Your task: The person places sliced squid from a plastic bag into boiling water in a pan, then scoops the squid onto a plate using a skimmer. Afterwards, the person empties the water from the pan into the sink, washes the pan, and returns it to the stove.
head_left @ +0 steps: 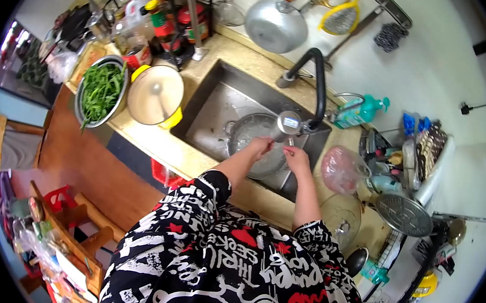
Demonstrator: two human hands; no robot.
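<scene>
Both hands are over the steel sink, just under the head of the black faucet. My left hand has its fingers closed at the left of the faucet head; what they hold, if anything, is too small to name. My right hand is pinched a little to the right, and its content cannot be made out either. Below them a round metal basin with water in it stands in the sink.
Left of the sink are a pale pot with yellow handles and a bowl of green leafy vegetables. Bottles stand behind them. At the right are a green soap bottle, a pink bag and a glass lid.
</scene>
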